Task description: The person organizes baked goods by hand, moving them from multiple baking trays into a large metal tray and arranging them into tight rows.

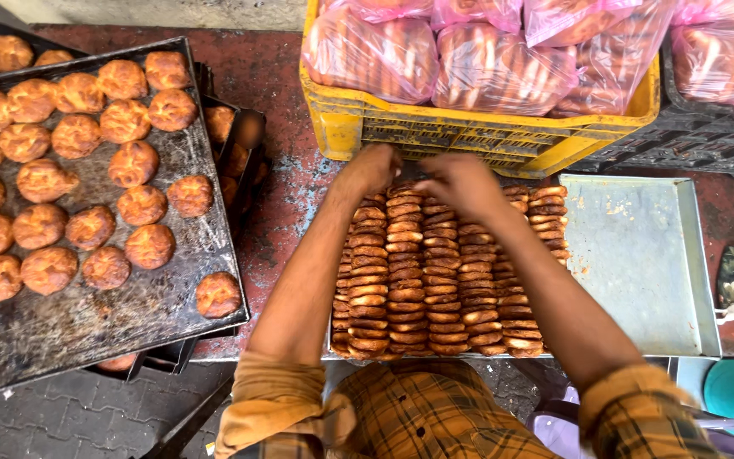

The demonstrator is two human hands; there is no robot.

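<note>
Plaid sleeves [435, 416] lie nearest. Both hands reach the far end of the biscuit rows [435, 280] on a steel tray [639, 255]. The left hand [373, 168] and right hand [460, 183] have fingers curled down onto biscuits; grip unclear.

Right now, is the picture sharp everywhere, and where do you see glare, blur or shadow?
Head view: light is soft and even; the biscuit rows are sharp; the left hand and right hand are slightly blurred; glare shines on the pink bags in the yellow crate; the steel tray reflects only dully; buns under the dark baking tray lie in shadow.
</note>
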